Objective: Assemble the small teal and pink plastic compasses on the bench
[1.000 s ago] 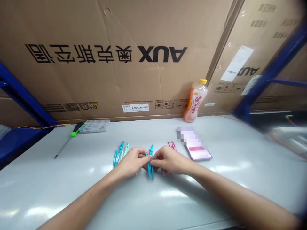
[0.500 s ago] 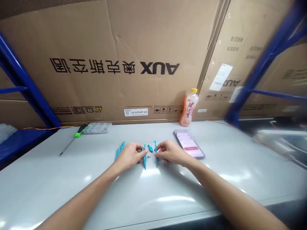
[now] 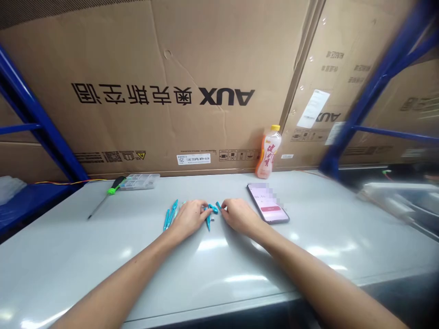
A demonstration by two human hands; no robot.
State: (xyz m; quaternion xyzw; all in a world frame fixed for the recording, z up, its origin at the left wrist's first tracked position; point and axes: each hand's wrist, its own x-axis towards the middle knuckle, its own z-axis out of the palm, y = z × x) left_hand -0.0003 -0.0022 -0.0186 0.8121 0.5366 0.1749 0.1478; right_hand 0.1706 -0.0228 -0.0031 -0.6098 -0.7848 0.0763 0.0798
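My left hand (image 3: 192, 215) is closed, thumb and fingers pinching a slim blue pointed piece (image 3: 208, 224) whose tip points toward me. Just right of its fingertips lies a small blue rounded piece (image 3: 214, 209), with a tiny grey bit (image 3: 212, 219) below it. My right hand (image 3: 237, 213) is also closed, its fingers around a thin blue stick (image 3: 218, 205); only the stick's upper end shows. Beyond my left wrist are a blue compass-like tool (image 3: 173, 210) and a short blue rod (image 3: 166, 218), partly hidden by the hand.
A phone (image 3: 267, 203) lies right of my right hand, with a drink bottle (image 3: 268, 153) standing behind it. At the back left are a screwdriver (image 3: 111, 189) and a clear plastic case (image 3: 142, 181). Cardboard (image 3: 137, 128) walls the table's back; blue posts (image 3: 44, 114) flank it.
My right hand has tilted and curled, so the stick it holds shows less than before. The small blue rounded piece now sits closer to my left fingertips. The view has shifted slightly.
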